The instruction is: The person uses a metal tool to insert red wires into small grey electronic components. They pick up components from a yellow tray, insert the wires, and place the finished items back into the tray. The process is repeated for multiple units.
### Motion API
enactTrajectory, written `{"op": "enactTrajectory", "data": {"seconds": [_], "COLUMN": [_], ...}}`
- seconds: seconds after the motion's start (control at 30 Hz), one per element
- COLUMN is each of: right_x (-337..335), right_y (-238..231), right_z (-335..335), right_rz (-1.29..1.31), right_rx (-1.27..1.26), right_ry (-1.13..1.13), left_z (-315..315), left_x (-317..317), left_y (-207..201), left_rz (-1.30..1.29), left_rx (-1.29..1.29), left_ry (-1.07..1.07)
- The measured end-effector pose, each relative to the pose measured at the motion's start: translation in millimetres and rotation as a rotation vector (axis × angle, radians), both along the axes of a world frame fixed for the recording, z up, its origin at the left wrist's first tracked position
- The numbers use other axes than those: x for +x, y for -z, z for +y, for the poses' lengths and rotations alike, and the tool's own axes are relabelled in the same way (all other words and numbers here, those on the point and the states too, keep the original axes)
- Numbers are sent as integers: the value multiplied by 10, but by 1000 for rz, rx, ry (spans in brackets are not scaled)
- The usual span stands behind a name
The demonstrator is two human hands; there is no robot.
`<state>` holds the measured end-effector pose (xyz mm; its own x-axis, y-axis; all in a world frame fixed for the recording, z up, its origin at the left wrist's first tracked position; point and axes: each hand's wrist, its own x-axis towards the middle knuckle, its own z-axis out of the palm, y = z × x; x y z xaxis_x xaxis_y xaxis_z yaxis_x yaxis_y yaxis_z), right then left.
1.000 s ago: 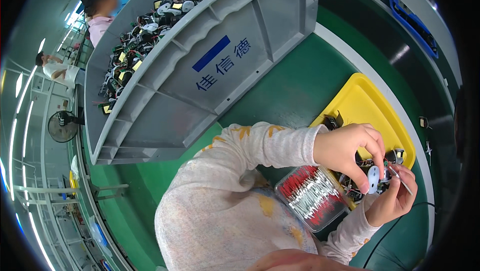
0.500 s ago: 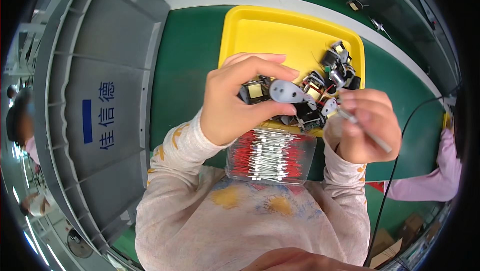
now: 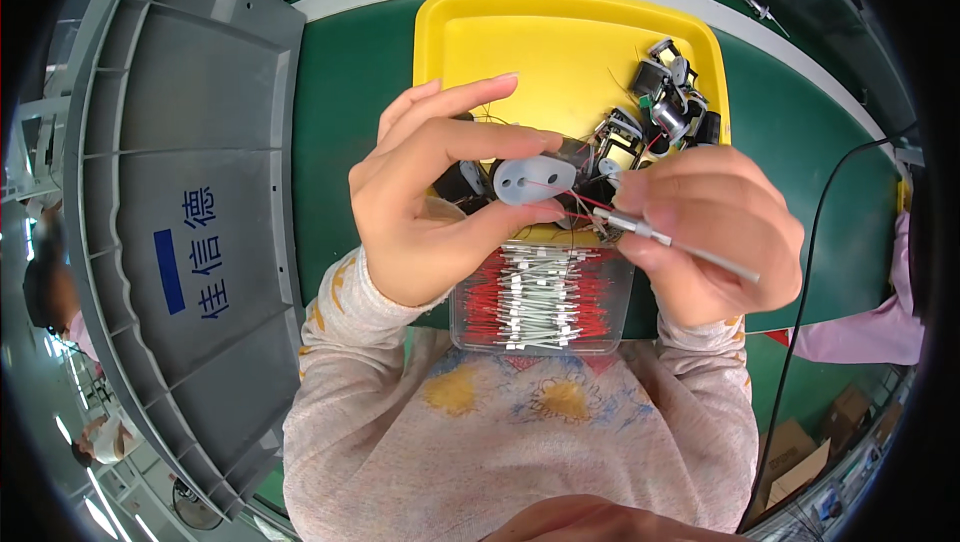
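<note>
My left hand pinches a grey oval plastic piece with small holes between thumb and forefinger, the other fingers raised. My right hand is closed on a thin wire lead with a grey-white sleeve and red wires. The red wire ends reach toward the grey piece; whether they pass through a hole I cannot tell. Behind and beside the piece lie dark motor-like parts with fine wires, partly hidden by my hands. Just below my hands stands a clear plastic box packed with red and white leads.
A yellow tray sits on the green table beyond my hands. At left stands a large grey crate. A black cable runs down on the right, near another person's pink sleeve. Small parts lie at the far right.
The grey oval piece has moved left and toward the wearer with my left hand, its holes turned into view. My right hand has shifted slightly; red wires of its lead now show.
</note>
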<state>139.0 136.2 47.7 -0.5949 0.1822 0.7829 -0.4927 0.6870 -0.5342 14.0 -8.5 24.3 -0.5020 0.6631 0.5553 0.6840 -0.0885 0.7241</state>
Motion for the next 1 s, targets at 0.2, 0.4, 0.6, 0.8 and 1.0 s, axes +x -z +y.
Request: {"op": "enactTrajectory", "data": {"seconds": [0.2, 0.4, 0.6, 0.8, 1.0], "right_x": [-17, 12, 80, 54, 63], "right_y": [61, 13, 27, 40, 22], "right_z": [21, -21, -150, -227, -153], "right_rz": [-5, -26, -16, 20, -36], "right_rx": [-101, 11, 158, 206, 156], "right_ry": [4, 58, 98, 151, 127], "left_z": [-9, 21, -16, -42, -28], "left_x": [12, 18, 9, 23, 15], "left_y": [-20, -15, -49, -82, -81], "left_rz": [59, 59, 194, 333, 413], "left_rx": [-25, 11, -72, -136, -133], "left_ry": [-16, -19, -120, -146, -161]}}
